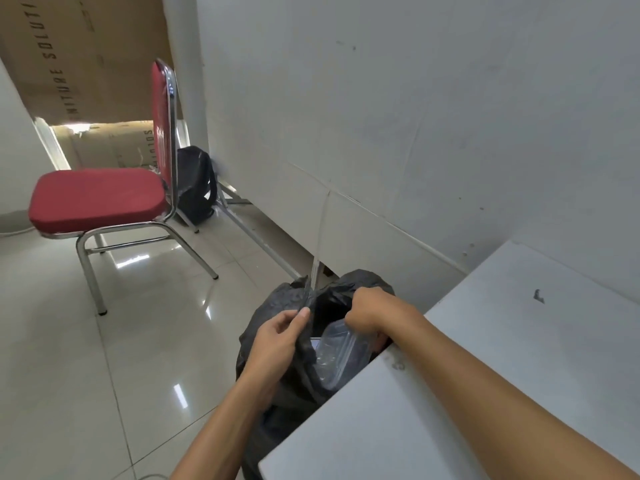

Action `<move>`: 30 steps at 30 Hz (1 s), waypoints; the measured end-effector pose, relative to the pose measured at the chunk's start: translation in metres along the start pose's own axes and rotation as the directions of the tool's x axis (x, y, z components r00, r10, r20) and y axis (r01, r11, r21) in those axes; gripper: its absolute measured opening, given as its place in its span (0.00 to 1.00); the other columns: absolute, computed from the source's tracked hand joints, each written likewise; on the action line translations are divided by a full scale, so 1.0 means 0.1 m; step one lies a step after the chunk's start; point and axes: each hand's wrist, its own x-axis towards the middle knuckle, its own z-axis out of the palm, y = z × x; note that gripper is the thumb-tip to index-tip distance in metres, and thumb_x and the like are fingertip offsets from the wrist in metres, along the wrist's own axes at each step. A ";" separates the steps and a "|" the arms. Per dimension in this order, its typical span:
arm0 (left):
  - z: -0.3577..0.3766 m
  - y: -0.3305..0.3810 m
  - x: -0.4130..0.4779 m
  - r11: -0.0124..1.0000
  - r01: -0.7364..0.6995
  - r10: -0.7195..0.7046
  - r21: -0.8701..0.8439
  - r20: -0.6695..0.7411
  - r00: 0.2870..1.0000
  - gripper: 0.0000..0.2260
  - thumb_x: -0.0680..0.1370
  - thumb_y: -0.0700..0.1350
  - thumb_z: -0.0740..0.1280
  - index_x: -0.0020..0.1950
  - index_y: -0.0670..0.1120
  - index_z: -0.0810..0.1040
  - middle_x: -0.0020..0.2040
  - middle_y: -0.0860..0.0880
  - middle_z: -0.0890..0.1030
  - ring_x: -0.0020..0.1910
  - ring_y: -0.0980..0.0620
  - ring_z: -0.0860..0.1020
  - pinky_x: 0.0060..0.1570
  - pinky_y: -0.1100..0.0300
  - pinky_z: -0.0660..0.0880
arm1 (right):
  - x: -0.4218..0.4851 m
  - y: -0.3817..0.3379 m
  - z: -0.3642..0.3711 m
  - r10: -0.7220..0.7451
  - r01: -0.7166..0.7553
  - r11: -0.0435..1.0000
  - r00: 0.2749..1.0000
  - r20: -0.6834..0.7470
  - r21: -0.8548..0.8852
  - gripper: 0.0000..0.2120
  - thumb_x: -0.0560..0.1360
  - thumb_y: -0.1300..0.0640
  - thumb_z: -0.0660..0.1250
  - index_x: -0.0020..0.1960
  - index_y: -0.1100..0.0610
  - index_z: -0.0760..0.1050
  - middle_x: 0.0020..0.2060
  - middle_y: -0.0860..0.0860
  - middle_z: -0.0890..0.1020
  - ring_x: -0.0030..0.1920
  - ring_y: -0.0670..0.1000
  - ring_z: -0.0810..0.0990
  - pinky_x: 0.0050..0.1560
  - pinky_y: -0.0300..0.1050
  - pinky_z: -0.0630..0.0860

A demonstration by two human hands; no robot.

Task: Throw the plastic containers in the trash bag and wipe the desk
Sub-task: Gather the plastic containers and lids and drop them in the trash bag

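Observation:
A black trash bag point(273, 403) stands on the floor at the left end of the white desk point(485, 358). My left hand point(277, 337) pinches the bag's near rim and holds the mouth apart. Over the opening, my right hand point(372, 311) grips the top of a clear plastic container point(337, 356), which sits halfway down inside the bag. The container's lower part is hidden by the bag and the desk corner.
A red padded chair point(100, 199) with chrome legs stands on the glossy tiled floor to the left. A black backpack point(195, 183) leans against the wall behind it. Cardboard boxes point(86, 57) fill the far corner. A dark smudge point(538, 296) marks the desk top.

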 end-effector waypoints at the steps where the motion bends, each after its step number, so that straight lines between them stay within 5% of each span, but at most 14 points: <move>1: -0.01 -0.02 -0.01 0.999 0.006 -0.006 -0.052 0.003 1.000 0.12 0.79 0.56 0.67 0.53 0.51 0.85 0.49 0.50 0.87 0.53 0.48 0.84 0.51 0.54 0.79 | 0.03 -0.02 -0.02 -0.002 0.002 1.000 1.000 0.007 0.000 0.08 0.79 0.60 0.60 0.45 0.63 0.74 0.37 0.56 0.76 0.36 0.57 0.81 0.47 0.50 0.81; 4: -0.02 -0.03 -0.07 0.976 0.023 -0.021 -0.216 0.012 1.000 0.12 0.81 0.52 0.65 0.55 0.47 0.84 0.52 0.44 0.87 0.54 0.44 0.84 0.58 0.47 0.79 | 0.24 -0.08 -0.01 -0.001 -0.006 0.990 0.999 0.053 0.140 0.08 0.79 0.60 0.62 0.45 0.63 0.75 0.41 0.60 0.81 0.39 0.60 0.86 0.47 0.55 0.85; 6: -0.02 -0.03 -0.11 0.953 0.034 -0.031 -0.302 0.015 0.999 0.12 0.81 0.49 0.65 0.58 0.45 0.83 0.53 0.41 0.86 0.54 0.41 0.84 0.56 0.45 0.80 | 0.33 -0.10 0.00 -0.034 0.032 0.989 0.999 0.017 0.144 0.08 0.77 0.60 0.63 0.41 0.62 0.74 0.38 0.58 0.78 0.37 0.58 0.83 0.40 0.50 0.84; 10: -0.06 -0.02 -0.17 0.950 0.028 -0.044 -0.310 -0.045 0.998 0.11 0.81 0.50 0.65 0.57 0.47 0.83 0.53 0.42 0.86 0.53 0.42 0.85 0.51 0.48 0.81 | 0.28 -0.07 0.06 -0.039 0.038 0.998 0.999 0.013 0.045 0.12 0.78 0.58 0.61 0.36 0.58 0.68 0.34 0.54 0.74 0.36 0.53 0.75 0.32 0.43 0.68; 12: -0.08 0.00 -0.21 0.952 0.040 -0.060 -0.302 -0.059 0.996 0.10 0.81 0.50 0.65 0.56 0.48 0.83 0.54 0.43 0.86 0.54 0.43 0.84 0.53 0.46 0.81 | 0.21 -0.04 0.02 -0.082 0.088 0.991 0.995 -0.064 0.098 0.08 0.77 0.59 0.61 0.41 0.61 0.73 0.38 0.55 0.77 0.41 0.57 0.79 0.34 0.44 0.71; 14: -0.09 0.04 -0.27 0.953 0.065 -0.080 -0.295 -0.039 0.996 0.10 0.81 0.49 0.65 0.57 0.47 0.83 0.55 0.42 0.86 0.55 0.43 0.84 0.55 0.44 0.81 | 0.10 -0.03 -0.05 -0.155 0.183 0.964 0.976 -0.150 0.193 0.14 0.76 0.59 0.62 0.57 0.62 0.80 0.51 0.57 0.83 0.55 0.58 0.81 0.50 0.44 0.77; 16: -0.10 0.09 -0.35 0.963 0.089 -0.094 -0.255 -0.007 0.996 0.12 0.82 0.48 0.65 0.61 0.46 0.81 0.57 0.42 0.85 0.55 0.44 0.84 0.54 0.47 0.81 | -0.09 -0.01 -0.13 -0.197 0.253 0.929 0.956 -0.215 0.271 0.19 0.77 0.58 0.62 0.67 0.58 0.77 0.60 0.55 0.82 0.61 0.54 0.79 0.58 0.42 0.73; 23: -0.16 0.39 -0.76 0.998 0.060 -0.058 -0.031 0.049 0.997 0.20 0.82 0.47 0.65 0.74 0.49 0.69 0.65 0.49 0.78 0.58 0.51 0.76 0.66 0.46 0.73 | -0.83 0.31 -0.20 -0.176 0.348 0.838 0.902 -0.395 0.420 0.13 0.78 0.56 0.64 0.60 0.50 0.80 0.52 0.47 0.82 0.48 0.44 0.79 0.43 0.36 0.72; 26: -0.21 0.50 -0.93 0.999 0.032 -0.033 0.037 0.023 0.999 0.22 0.80 0.49 0.67 0.73 0.48 0.71 0.69 0.46 0.76 0.68 0.46 0.73 0.66 0.43 0.74 | -1.21 0.53 -0.19 -0.133 0.360 0.807 0.883 -0.451 0.467 0.11 0.79 0.55 0.65 0.59 0.49 0.80 0.52 0.47 0.83 0.50 0.45 0.80 0.47 0.39 0.77; 28: -0.20 0.58 -1.08 0.994 -0.018 0.018 0.109 0.006 1.000 0.18 0.80 0.50 0.67 0.69 0.47 0.75 0.66 0.45 0.77 0.66 0.45 0.74 0.65 0.43 0.75 | -1.49 0.72 -0.16 -0.095 0.363 0.783 0.872 -0.480 0.505 0.11 0.79 0.55 0.65 0.59 0.49 0.80 0.52 0.47 0.83 0.51 0.46 0.82 0.54 0.47 0.81; 30: -0.16 0.69 -1.28 0.984 -0.075 0.077 0.164 -0.003 0.997 0.14 0.81 0.48 0.66 0.65 0.47 0.77 0.62 0.47 0.78 0.63 0.47 0.75 0.64 0.45 0.75 | -1.83 0.92 -0.10 -0.057 0.365 0.740 0.871 -0.488 0.565 0.10 0.80 0.56 0.65 0.59 0.50 0.80 0.51 0.48 0.84 0.48 0.47 0.84 0.50 0.47 0.82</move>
